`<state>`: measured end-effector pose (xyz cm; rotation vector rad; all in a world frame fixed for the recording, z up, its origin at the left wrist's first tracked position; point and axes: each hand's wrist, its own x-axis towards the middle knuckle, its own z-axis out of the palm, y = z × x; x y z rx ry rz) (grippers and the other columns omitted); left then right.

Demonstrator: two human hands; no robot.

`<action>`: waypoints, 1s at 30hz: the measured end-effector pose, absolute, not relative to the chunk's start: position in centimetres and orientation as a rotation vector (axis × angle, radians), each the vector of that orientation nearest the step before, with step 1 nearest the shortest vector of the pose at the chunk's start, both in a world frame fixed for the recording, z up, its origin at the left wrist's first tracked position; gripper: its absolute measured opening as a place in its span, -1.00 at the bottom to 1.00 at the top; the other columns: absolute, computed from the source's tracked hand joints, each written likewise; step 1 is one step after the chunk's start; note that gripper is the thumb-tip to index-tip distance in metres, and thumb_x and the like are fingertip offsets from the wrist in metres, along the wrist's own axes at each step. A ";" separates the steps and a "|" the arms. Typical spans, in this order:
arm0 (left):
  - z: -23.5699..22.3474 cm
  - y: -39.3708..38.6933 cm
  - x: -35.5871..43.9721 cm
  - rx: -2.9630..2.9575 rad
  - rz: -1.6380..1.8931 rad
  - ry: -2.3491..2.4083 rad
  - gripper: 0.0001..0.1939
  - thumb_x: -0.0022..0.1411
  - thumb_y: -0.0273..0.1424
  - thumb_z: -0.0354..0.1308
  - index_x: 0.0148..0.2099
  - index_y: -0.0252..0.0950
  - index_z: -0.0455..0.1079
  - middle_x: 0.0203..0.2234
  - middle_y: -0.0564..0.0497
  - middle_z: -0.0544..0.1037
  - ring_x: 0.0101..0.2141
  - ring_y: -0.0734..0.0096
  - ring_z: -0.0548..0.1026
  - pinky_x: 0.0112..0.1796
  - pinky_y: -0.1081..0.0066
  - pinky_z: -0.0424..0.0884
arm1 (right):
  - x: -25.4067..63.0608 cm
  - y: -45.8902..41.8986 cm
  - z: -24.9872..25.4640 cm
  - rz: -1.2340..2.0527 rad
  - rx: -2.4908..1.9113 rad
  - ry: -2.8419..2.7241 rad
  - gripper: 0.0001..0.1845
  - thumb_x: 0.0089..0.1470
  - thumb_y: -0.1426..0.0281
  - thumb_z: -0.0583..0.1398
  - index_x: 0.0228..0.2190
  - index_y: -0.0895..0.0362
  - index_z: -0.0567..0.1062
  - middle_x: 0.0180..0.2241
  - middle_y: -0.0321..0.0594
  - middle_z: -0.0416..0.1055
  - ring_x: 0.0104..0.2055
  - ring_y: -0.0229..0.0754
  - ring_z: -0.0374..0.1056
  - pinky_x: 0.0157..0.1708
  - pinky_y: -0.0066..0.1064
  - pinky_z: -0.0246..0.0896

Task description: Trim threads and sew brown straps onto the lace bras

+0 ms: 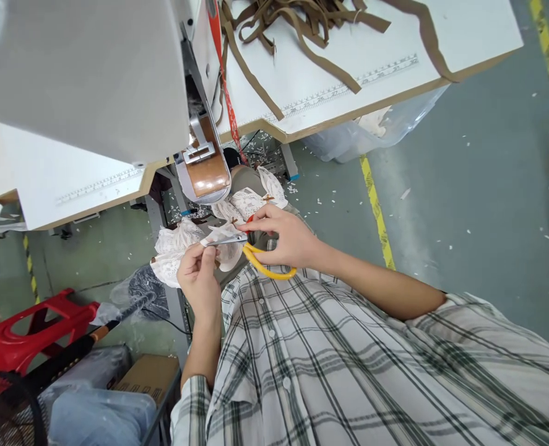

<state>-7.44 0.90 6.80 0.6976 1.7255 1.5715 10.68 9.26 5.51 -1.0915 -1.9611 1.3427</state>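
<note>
My right hand is closed through the yellow handles of a pair of scissors, whose steel blades point left. My left hand pinches a piece of white lace fabric right at the blade tips. More of the lace bunches up behind both hands, under the head of a sewing machine. My checked shirt fills the lower right.
A white worktable with a printed ruler carries a heap of brown straps. An orange ribbon hangs from the machine. A red stool and a cardboard box stand at the lower left. A clear plastic bin sits under the table.
</note>
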 end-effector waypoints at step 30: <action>8.0 1.1 -8.0 0.329 1.472 1.473 -0.74 -0.01 -0.29 0.48 -0.25 -0.26 0.62 -0.50 0.05 0.56 -0.49 0.59 0.44 -0.44 0.60 0.38 | 10.8 8.7 6.3 1.154 -1.018 -2.096 -0.48 -0.04 0.27 0.36 0.02 -0.03 0.60 -0.18 -0.16 0.39 -0.18 -0.13 0.40 -0.17 -0.26 0.35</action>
